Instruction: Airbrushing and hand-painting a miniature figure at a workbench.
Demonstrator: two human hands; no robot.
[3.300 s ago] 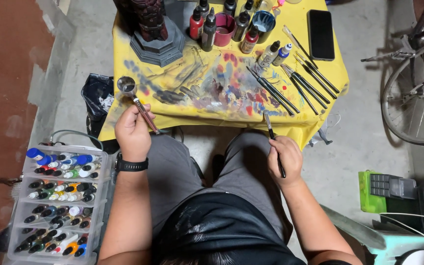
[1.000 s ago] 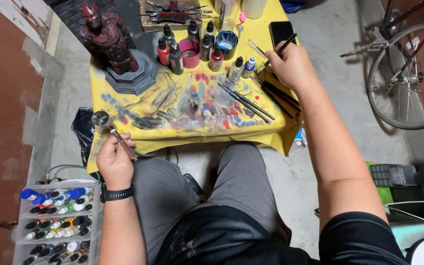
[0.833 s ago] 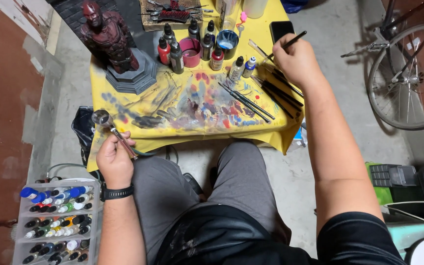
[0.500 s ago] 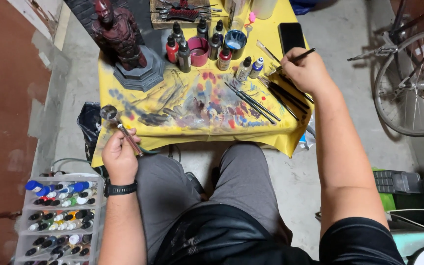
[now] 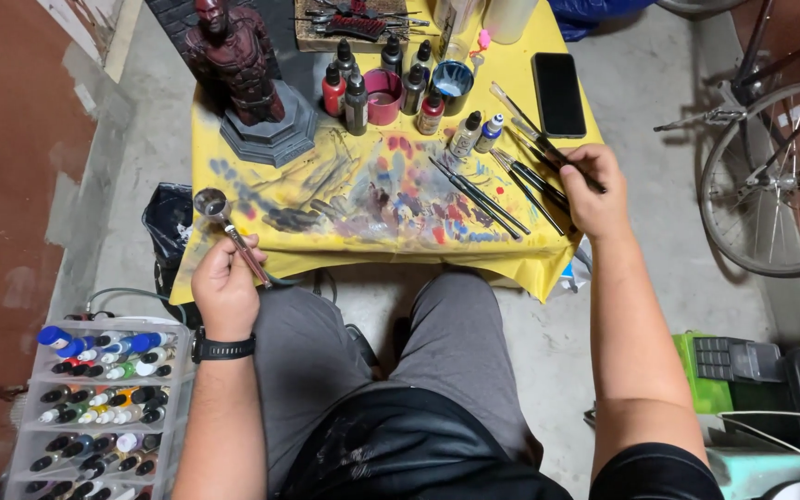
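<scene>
Holding the airbrush by its slim metal body, your left hand is wrapped closed around it at the near left edge of the yellow table, with the open cup end pointing up and away over the paint-smeared top. It looks light and rigid, but smooth metal can slip, so your grip low on the barrel, clear of the cup, seems the sound place to hold; a hose appears to trail down from it, which may tug.

Your right hand is closed on a thin dark brush at the table's right side, just above the row of spare brushes lying there. That brush is likely very light, stiff in the handle and soft at the tip, so hold it along the handle, not the bristles.

Small paint bottles stand upright behind, near the dark red statue and the phone.
</scene>
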